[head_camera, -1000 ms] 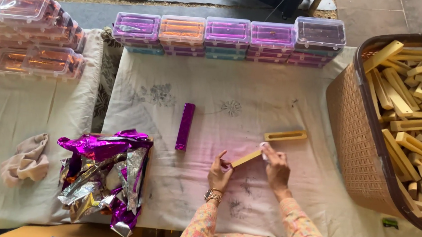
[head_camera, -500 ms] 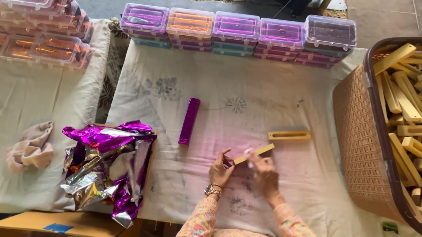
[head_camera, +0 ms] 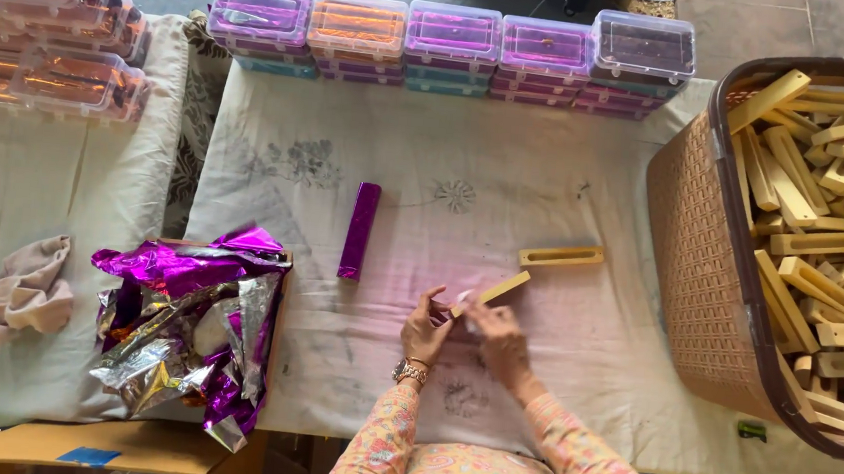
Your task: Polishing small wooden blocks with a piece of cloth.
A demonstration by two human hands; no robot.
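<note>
Near the front edge of the worktop, over its pale printed cloth, both hands meet on one wooden stick. Left hand: fingers pinched on the stick's lower end; bracelet or watch at the wrist. Right hand: fingers curled close against the same end, touching it; a small pale bit shows between the two hands, too small to identify. Stick is pale yellow wood, tilted, its far end pointing up and to the right, clear of the cloth or just resting on it; cannot tell which.

Just beyond the stick lies a slotted wooden block, flat on the cloth, apart from the hands. Left of it, well apart, a purple foil-wrapped bar lies lengthwise, pointing away from the person. Further left, at the cloth's edge, a heap of crumpled purple and silver foil sits on a flat brown box. A wadded beige rag lies on the neighbouring cloth at far left.

Along the far edge: a row of clear lidded boxes, stacked, tinted purple and orange. More such boxes piled at upper left.

Right side: brown woven basket, filled with many pale wooden blocks of the slotted kind, heaped at all angles.
</note>
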